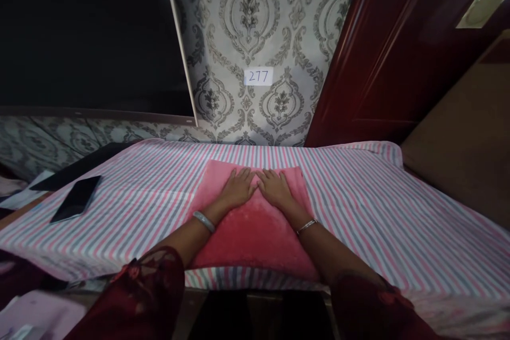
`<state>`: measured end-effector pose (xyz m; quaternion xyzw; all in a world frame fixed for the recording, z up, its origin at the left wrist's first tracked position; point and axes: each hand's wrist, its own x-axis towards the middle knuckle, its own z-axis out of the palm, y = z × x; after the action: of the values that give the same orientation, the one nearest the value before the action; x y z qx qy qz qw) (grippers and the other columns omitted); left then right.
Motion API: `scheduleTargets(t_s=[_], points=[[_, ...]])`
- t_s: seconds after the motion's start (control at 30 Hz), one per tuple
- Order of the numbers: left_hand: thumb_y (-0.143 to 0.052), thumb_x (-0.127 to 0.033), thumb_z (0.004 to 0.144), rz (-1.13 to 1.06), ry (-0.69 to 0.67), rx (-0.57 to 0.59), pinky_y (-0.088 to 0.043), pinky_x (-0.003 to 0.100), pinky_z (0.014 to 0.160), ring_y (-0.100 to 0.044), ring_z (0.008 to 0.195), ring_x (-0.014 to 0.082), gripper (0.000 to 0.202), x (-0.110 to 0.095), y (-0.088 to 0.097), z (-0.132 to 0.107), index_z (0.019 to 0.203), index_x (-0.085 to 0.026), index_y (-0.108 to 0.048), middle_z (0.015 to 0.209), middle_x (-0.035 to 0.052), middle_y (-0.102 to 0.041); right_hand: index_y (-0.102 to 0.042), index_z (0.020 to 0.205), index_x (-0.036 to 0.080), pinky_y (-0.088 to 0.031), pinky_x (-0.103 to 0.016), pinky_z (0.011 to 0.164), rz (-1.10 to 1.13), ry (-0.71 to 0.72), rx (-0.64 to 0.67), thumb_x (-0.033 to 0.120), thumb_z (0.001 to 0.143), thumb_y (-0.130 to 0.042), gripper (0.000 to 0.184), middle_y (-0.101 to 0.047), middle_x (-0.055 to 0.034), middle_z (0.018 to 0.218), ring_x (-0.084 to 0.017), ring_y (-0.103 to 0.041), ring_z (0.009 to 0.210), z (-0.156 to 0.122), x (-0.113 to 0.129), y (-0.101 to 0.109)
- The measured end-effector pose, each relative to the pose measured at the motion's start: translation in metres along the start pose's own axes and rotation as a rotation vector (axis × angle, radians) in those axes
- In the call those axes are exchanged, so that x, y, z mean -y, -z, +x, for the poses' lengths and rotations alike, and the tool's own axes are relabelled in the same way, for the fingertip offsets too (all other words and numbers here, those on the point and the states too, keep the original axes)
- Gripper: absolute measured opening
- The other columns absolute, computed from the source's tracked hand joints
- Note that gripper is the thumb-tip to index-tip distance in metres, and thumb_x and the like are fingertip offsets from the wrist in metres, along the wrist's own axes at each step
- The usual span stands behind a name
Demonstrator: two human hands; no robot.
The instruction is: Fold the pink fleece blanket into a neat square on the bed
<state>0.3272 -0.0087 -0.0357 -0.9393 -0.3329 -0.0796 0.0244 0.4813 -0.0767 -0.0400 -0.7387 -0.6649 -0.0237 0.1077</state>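
Note:
A folded pink cloth (pixel 251 228) lies flat on a surface covered by a pink, grey and white striped sheet (pixel 358 196). My left hand (pixel 238 187) rests palm down on the far half of the cloth, fingers stretched out. My right hand (pixel 274 187) lies flat beside it, fingers spread, the two hands almost touching at the fingertips. Both wrists wear a bangle. Neither hand holds anything.
A dark phone (pixel 76 199) lies on the sheet at the left, near a dark flat object (pixel 79 164) and papers. A patterned wall with a label reading 277 (pixel 258 76) rises behind. A dark red door (pixel 390 48) stands at the right, a black screen (pixel 87 32) at the left.

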Motion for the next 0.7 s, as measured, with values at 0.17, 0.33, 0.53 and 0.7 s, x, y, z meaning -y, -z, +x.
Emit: scheduleTargets(t_s=[0.17,0.33,0.53,0.7], points=[[-0.031,-0.055,0.102,0.033,0.263,0.026,-0.017,0.063,0.122,-0.029,0.152,0.036,0.067,0.035,0.013,0.005,0.155,-0.016,-0.042,0.16,0.0197,-0.04,-0.049,0.149,0.019,-0.022,-0.056,0.119,-0.016,-0.134,0.031,0.042,0.106,-0.031,0.052,-0.05,-0.0121,0.154,-0.032,-0.037,0.145,0.0,-0.032,0.012],[-0.023,-0.056,0.102,-0.087,0.436,0.139,-0.03,0.064,0.116,-0.03,0.151,0.0344,0.066,0.064,0.016,0.008,0.156,-0.022,-0.038,0.16,0.0131,-0.043,-0.056,0.141,0.021,-0.034,-0.054,0.111,0.057,-0.295,0.027,0.044,0.106,-0.028,0.051,-0.058,-0.0104,0.145,-0.032,-0.039,0.141,-0.003,-0.06,0.011],[-0.024,-0.056,0.101,-0.143,0.456,0.142,-0.037,0.062,0.113,-0.03,0.151,0.0332,0.066,0.069,0.011,0.011,0.157,-0.023,-0.037,0.162,0.0119,-0.041,-0.062,0.134,0.021,-0.04,-0.044,0.106,0.086,-0.268,-0.012,0.043,0.106,-0.028,0.049,-0.064,-0.0104,0.136,-0.029,-0.048,0.13,-0.001,-0.065,0.004],[-0.021,-0.051,0.102,-0.134,0.465,0.11,-0.038,0.058,0.114,-0.032,0.151,0.0313,0.064,0.068,0.007,0.01,0.157,-0.021,-0.036,0.163,0.0136,-0.039,-0.06,0.135,0.022,-0.042,-0.047,0.106,0.097,-0.275,0.005,0.043,0.106,-0.027,0.048,-0.062,-0.0108,0.138,-0.029,-0.045,0.134,-0.003,-0.062,0.005]])
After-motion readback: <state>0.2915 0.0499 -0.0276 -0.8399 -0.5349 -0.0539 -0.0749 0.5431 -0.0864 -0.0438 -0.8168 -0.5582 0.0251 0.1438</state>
